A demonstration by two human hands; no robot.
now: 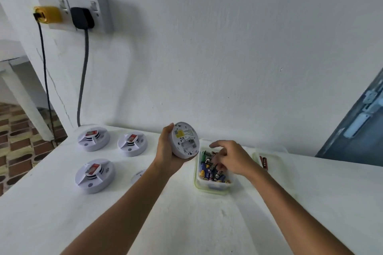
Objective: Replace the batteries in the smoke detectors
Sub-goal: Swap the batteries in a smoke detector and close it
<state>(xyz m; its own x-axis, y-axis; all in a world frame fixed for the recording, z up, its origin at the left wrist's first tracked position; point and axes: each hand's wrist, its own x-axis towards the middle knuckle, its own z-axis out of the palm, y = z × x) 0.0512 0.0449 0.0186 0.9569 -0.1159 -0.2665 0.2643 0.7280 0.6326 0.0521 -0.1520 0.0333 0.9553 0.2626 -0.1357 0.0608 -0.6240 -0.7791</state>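
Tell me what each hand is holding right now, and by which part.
The left hand grips a smoke detector by its round rim, back side facing the camera. The right hand reaches into the battery container; whether it has pinched a battery cannot be told.

Both forearms reach forward, bare. The left hand (pixel 165 149) is raised with the palm turned inward, fingers and thumb wrapped around what it holds, wrist bent a bit. The right hand (pixel 230 156) sits palm down, lower and to the right, fingers curled loosely downward, index sticking out.
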